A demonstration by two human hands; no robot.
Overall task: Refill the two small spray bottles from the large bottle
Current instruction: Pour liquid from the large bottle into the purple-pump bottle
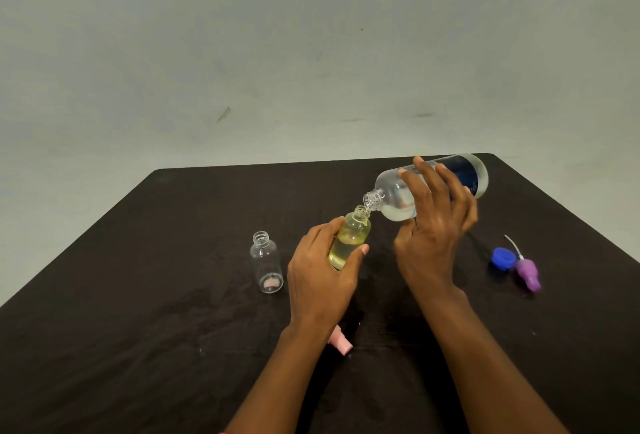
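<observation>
Gripping small bottle, left fingers, right fingers round large bottle

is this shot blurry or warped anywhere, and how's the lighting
Head view: soft, even light, only faint shadows on the black table; no harsh glare; whole frame slightly soft, the large bottle label unreadable; wide-angle stretch toward the bottom edge.

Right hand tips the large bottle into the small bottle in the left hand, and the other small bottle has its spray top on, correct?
No. The head view shows the other small bottle uncapped, its neck open. The right hand does tip the large bottle into the small bottle in the left hand.
</observation>
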